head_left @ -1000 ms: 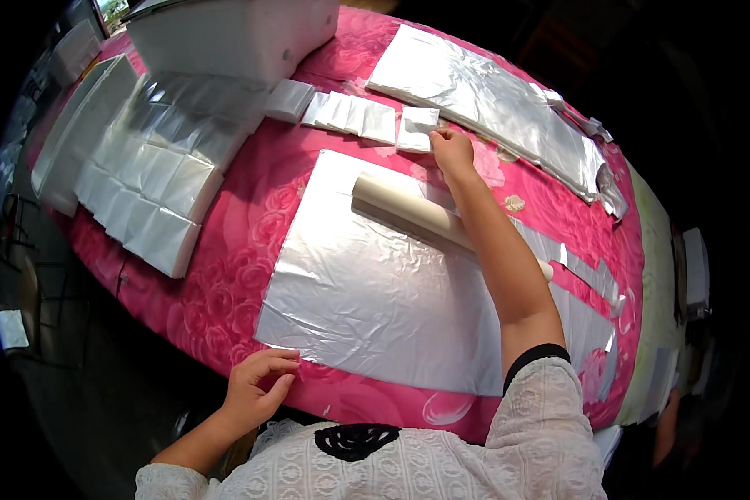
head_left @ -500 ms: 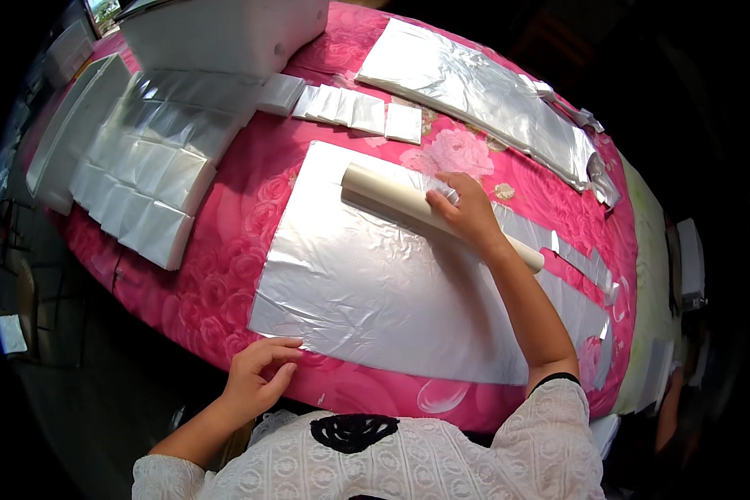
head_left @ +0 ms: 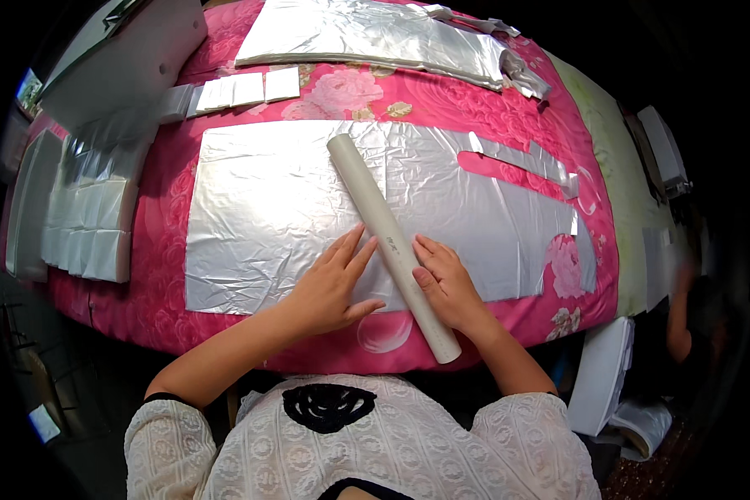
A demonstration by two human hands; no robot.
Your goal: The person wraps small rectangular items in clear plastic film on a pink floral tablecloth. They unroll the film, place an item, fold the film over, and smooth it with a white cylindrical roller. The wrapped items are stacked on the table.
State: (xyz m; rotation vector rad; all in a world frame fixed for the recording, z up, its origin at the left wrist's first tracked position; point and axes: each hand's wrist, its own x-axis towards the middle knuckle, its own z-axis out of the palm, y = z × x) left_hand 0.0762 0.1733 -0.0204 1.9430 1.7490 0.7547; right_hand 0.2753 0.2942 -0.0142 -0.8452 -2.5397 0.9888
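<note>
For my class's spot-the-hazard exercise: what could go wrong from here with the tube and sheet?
The tube is round and lies slantwise on the shiny sheet; it might roll if the right hand beside it lifts.
Its near end juts past the sheet, close to the edge of the pink tablecloth; a bump could knock it off.
The sheet is wrinkled, so the spread fingers of the left hand could drag in creases.

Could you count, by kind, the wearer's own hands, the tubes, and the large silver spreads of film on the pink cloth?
Hands: 2 (left hand, right hand)
Tube: 1
Silver spreads: 2 (near spread, far spread)
Total: 5
</note>
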